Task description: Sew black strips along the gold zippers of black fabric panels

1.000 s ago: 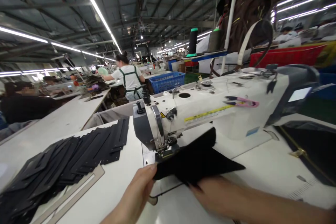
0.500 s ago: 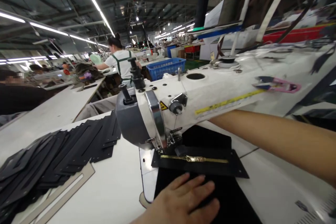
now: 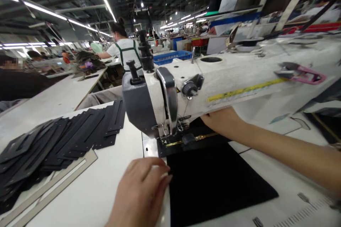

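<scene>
A black fabric piece lies on the white sewing table, its upper part running under the sewing machine. Across it, by the needle area, sits a dark strip with a gold zipper, partly covered by the machine's foot. My left hand pinches the left edge of the fabric, thumb and fingers closed. My right hand reaches beneath the machine's arm to the far side of the zipper strip. Its fingers are mostly hidden there, so their grip does not show.
On the left spread overlapping black slotted panels, with a beige slotted template in front. Pink-handled snips rest on the machine arm beside a yellow tape measure. A blue basket and a person in a white top are beyond.
My left hand has gone from lying flat on the fabric to pinching its left edge. The fabric and zipper have turned and shifted, and my right hand has come into view under the arm.
</scene>
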The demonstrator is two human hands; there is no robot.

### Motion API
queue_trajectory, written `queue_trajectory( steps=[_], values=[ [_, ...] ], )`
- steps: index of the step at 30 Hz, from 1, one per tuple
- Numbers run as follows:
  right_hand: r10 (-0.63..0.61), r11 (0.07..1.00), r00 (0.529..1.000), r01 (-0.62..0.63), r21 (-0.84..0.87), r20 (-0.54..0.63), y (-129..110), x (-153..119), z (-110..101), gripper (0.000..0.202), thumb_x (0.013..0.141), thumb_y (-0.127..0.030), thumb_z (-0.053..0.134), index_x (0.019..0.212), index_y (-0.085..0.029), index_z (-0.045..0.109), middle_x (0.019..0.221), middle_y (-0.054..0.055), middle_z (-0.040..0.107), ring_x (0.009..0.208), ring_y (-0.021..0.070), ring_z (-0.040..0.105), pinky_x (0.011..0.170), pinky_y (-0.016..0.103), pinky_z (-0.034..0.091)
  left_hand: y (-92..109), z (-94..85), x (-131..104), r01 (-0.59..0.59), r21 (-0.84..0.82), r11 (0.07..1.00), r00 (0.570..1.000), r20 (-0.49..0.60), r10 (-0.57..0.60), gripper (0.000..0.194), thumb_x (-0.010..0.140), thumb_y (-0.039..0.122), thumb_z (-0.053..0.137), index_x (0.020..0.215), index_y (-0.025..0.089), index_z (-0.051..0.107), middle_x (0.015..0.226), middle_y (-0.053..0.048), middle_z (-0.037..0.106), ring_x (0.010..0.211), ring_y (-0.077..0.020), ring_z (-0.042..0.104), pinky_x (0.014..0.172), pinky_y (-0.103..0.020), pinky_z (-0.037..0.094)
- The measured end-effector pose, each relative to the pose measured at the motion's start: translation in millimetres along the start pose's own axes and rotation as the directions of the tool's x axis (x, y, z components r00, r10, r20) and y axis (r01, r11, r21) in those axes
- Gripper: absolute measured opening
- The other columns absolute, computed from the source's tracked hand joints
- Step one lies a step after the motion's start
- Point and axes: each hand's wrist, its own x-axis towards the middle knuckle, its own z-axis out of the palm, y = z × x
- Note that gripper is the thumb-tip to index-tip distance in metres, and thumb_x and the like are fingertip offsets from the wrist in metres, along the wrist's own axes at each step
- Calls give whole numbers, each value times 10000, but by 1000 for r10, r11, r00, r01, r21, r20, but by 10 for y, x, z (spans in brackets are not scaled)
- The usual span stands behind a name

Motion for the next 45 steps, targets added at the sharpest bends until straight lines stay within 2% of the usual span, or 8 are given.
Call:
queue_trajectory(
  steps=[1,3,6,8,14,22,31,45],
  values=[
    [-28,999,999,28,-25,16,-70,-72,11,175,881,-259,493,813,-139,600,798,42,604,719,168,577,679,339,481,-92,-30,-18,23,84,996,1000,-1,-23,187,847,206,476,980,164,601,949,-96,659,811,-212,635,668,-356,540],
    [-135,989,989,138,-51,57,-255,-219,84,197,866,-212,494,717,-148,605,699,46,608,671,185,580,663,338,481,-240,-6,-24,-13,178,984,1000,-6,14,214,856,210,463,1011,155,601,1021,-114,650,920,-256,622,766,-445,522],
    [-317,948,945,319,-14,74,-509,-342,282,174,854,-123,461,895,-98,628,891,102,652,855,223,596,800,347,482,-332,127,6,-87,192,978,996,-1,89,207,860,149,438,951,159,623,1015,-98,661,958,-247,617,862,-486,479],
    [-354,935,932,352,37,79,-579,-342,397,225,854,-89,426,985,-46,603,1021,139,629,977,229,570,890,341,450,-328,190,22,-98,184,978,995,-5,100,210,855,127,434,929,155,628,1001,-100,665,943,-234,625,857,-461,493],
    [-398,908,904,365,204,155,-480,-249,429,238,864,-87,381,954,-82,601,1007,108,631,1015,206,565,879,299,468,-288,182,39,-125,159,979,992,-16,129,218,848,107,429,927,139,630,984,-112,669,952,-219,622,836,-396,521],
    [-425,900,893,399,176,148,-424,-260,441,233,872,-102,391,993,-71,588,1076,132,608,971,204,585,889,315,456,-299,188,57,-193,229,954,981,27,192,259,879,131,383,897,108,640,962,-145,670,929,-247,629,810,-424,529],
    [-435,896,885,408,173,166,-415,-182,439,190,860,-105,412,930,-85,588,970,96,628,910,182,575,858,283,447,-413,184,110,-289,325,901,956,50,289,301,897,142,340,911,114,639,962,-152,668,890,-248,643,764,-422,547],
    [-450,881,891,434,188,51,-388,-106,476,174,852,-100,413,806,-134,578,810,67,638,755,159,599,739,261,482,-434,225,167,-195,268,944,977,-27,209,254,859,105,389,817,136,637,900,-112,688,811,-230,659,757,-411,545]
  ],
)
